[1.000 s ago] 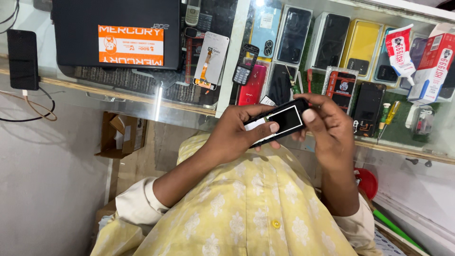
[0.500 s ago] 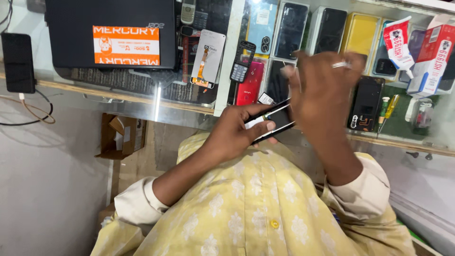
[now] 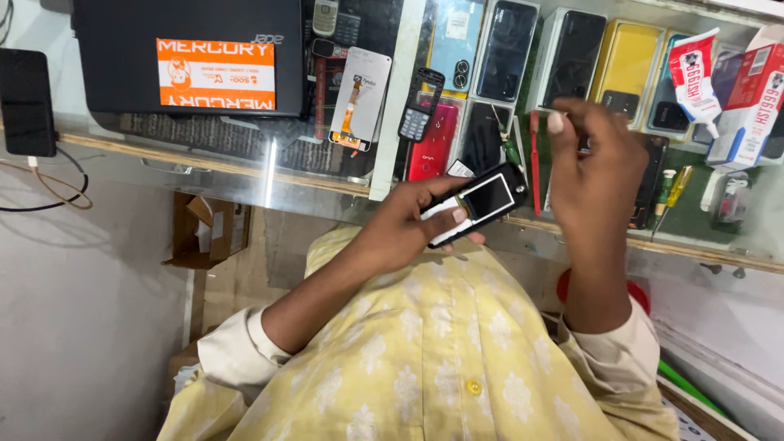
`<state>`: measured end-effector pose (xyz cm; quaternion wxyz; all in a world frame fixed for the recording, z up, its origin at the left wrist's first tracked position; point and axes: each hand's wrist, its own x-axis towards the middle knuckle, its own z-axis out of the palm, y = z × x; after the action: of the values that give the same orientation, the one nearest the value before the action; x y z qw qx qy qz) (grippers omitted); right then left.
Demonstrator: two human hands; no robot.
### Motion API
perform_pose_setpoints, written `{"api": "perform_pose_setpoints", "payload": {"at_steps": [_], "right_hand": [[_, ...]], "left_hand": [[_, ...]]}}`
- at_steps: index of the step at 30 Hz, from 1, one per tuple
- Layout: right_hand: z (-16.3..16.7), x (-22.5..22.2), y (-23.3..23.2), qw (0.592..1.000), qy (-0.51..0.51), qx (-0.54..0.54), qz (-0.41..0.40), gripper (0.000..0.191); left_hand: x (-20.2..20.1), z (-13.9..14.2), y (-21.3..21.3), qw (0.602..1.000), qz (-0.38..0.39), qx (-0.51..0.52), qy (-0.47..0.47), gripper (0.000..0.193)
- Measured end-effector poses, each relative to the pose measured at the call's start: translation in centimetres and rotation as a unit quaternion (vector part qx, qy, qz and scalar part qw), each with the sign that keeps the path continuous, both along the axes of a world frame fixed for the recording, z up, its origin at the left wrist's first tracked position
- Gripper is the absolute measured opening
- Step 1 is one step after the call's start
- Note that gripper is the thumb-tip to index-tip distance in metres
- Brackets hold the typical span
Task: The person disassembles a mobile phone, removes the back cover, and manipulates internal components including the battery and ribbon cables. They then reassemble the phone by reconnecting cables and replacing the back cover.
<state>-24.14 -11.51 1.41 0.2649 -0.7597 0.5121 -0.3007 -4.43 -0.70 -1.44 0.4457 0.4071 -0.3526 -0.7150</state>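
- The left hand (image 3: 408, 224) wraps around a small black phone (image 3: 478, 202), thumb laid across its pale lower face, fingers curled beneath it.
- That phone sits tilted, held in the air just above the near edge of the glass surface (image 3: 245, 163), close to the person's chest.
- The right hand (image 3: 596, 175) is raised just beside the phone and not touching it; thumb and fingertips are pinched together, though what they pinch is too small to tell.
- Beyond the phone, under the glass, lie phone cases, a red handset and a keypad frame (image 3: 420, 106).
- Far to one side of the phone, a black laptop (image 3: 188, 49) with an orange sticker rests on the surface.
- To the other side stands a glue tube (image 3: 694, 77).
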Motion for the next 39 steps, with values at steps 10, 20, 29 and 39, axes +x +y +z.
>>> {"api": "perform_pose_setpoints", "payload": {"at_steps": [10,20,29,39], "right_hand": [[-7.0,-0.7,0.8,0.868,-0.351,0.345,0.059,0.018],[-8.2,1.6,1.0,0.893,-0.286,0.344,0.055,0.018],[6.5,-3.1,3.3,0.902,-0.372,-0.211,0.063,0.020],[6.7,-2.5,3.5,0.802,-0.488,-0.282,0.198,0.018]], "left_hand": [[1.1,0.3,-1.7,0.980,0.032,-0.071,-0.181,0.053],[-1.3,1.5,-1.9,0.757,0.042,-0.261,-0.597,0.080],[0.1,1.4,-1.6,0.790,0.078,-0.247,-0.555,0.071],[1.5,-0.3,-1.3,0.941,0.127,-0.198,-0.241,0.048]]}}
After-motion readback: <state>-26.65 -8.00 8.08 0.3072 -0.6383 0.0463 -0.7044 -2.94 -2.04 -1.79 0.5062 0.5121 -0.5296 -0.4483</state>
